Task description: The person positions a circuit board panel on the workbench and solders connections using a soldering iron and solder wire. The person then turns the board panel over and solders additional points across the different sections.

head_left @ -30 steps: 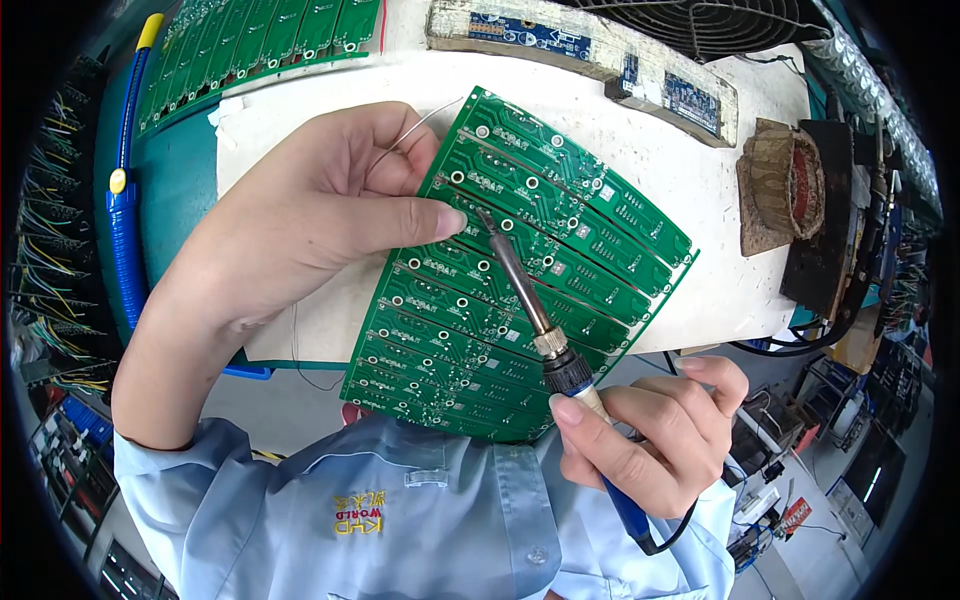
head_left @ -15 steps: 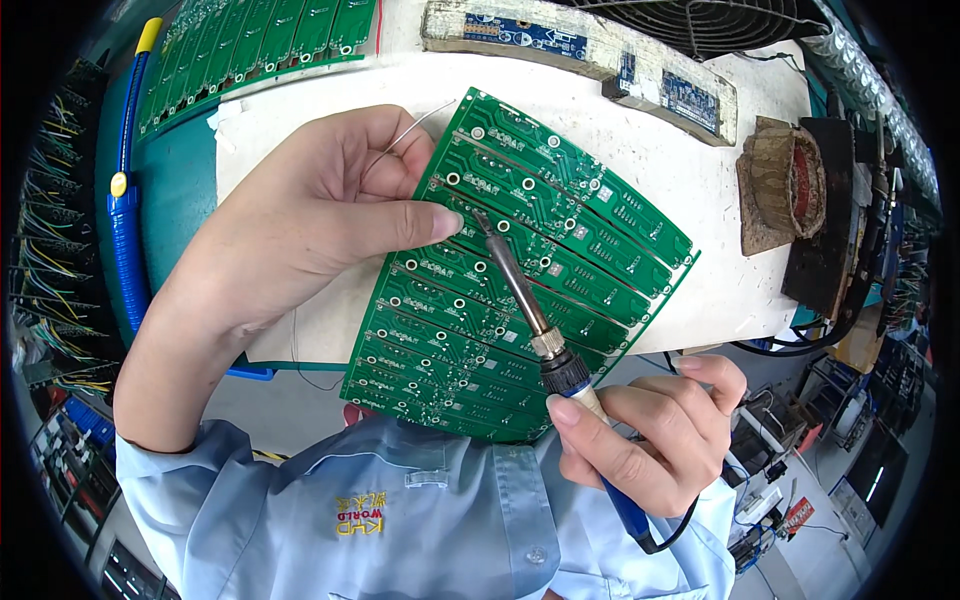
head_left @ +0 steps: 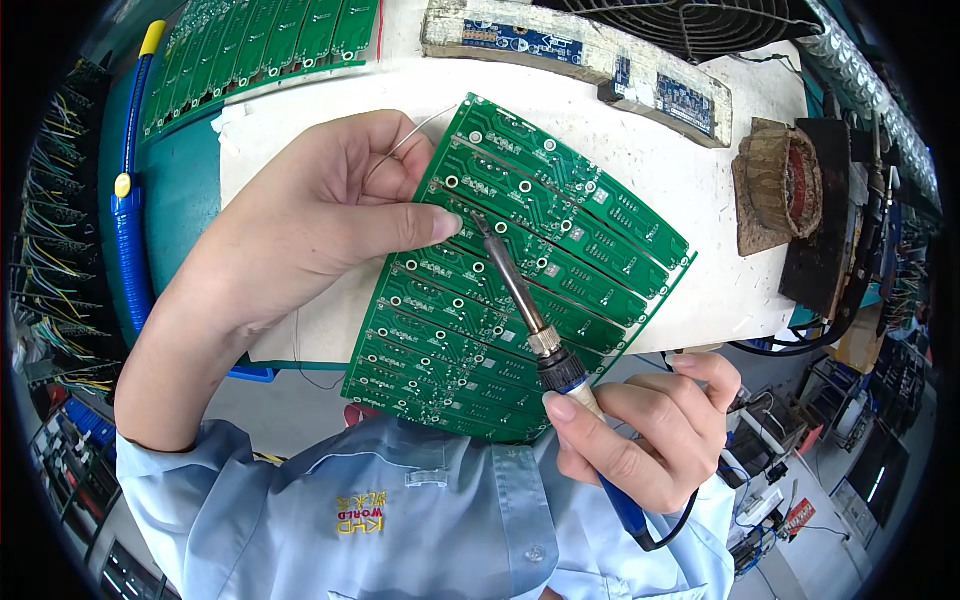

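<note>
A green circuit board panel [head_left: 520, 270], split into several long strips, is tilted in front of me. My left hand [head_left: 330, 200] grips its upper left edge, thumb on the face and fingers behind. A thin strand of solder wire [head_left: 413, 134] rises from between the fingers of that hand and bends toward the panel's top corner. In my right hand [head_left: 650, 430] is a soldering iron [head_left: 540, 335] with a blue handle, held like a pen. Its dark tip points at the panel just right of my left thumb; whether it touches cannot be made out.
Another green panel [head_left: 260, 50] lies at the far left, beside a blue desoldering pump [head_left: 128, 230]. A long block with blue boards [head_left: 580, 60] and a black fan grille [head_left: 700, 18] stand at the back. A brown round holder [head_left: 780, 190] sits at the right. Wired parts [head_left: 60, 230] line the left rim.
Almost nothing differs. The soldering iron and my right hand have shifted very slightly left; the panel and my left hand keep their places.
</note>
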`<state>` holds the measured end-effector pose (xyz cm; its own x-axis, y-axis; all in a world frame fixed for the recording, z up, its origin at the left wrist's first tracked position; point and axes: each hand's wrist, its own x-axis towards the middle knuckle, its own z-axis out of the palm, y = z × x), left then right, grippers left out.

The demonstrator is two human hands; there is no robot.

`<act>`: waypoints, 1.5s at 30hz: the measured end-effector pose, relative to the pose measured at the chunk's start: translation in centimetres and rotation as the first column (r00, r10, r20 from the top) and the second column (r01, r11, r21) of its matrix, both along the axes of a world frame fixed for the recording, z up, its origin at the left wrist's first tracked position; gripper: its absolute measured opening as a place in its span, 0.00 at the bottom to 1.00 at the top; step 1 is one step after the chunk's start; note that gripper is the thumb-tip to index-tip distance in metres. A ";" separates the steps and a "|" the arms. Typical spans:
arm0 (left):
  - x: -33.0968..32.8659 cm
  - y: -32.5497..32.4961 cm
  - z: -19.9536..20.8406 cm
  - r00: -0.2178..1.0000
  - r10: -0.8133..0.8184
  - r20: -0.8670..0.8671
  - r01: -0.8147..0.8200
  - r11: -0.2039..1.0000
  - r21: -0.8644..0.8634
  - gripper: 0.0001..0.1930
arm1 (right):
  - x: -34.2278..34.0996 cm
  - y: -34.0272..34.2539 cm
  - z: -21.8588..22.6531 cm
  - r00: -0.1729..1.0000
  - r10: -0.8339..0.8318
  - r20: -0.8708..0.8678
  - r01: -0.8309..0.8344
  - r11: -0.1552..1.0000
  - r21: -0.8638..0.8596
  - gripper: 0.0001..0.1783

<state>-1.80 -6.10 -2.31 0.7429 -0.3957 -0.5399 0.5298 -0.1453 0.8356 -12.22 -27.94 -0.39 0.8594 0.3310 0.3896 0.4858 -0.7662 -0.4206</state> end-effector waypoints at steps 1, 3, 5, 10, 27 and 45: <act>0.0 0.0 0.0 1.000 -0.001 0.000 0.001 1.000 0.008 0.11 | 0.0 -0.1 0.0 1.000 0.010 -0.002 -0.010 1.000 -0.003 0.09; 0.1 0.0 0.1 1.000 -0.003 0.000 0.003 1.000 0.025 0.11 | 0.1 -0.3 0.1 0.999 0.031 -0.007 -0.032 0.999 -0.008 0.08; -0.1 0.0 -0.1 1.000 0.002 0.008 -0.002 1.000 0.015 0.10 | -0.5 -1.1 0.2 0.999 0.048 0.019 -0.049 0.998 0.033 0.05; -0.1 0.0 -0.3 0.999 0.011 0.031 -0.010 0.999 -0.031 0.07 | 0.4 -4.7 -1.5 0.931 -0.265 0.250 0.226 0.958 0.176 0.08; -0.2 0.1 -0.4 0.997 0.080 0.019 -0.077 0.989 -0.127 0.07 | 0.7 -4.8 -5.2 0.977 -0.198 -0.084 0.198 0.678 0.708 0.18; -0.2 -0.8 -0.4 0.971 0.221 0.088 -0.197 0.955 -0.222 0.06 | 3.4 -2.7 -4.1 0.906 -0.385 -0.174 0.385 0.584 0.714 0.22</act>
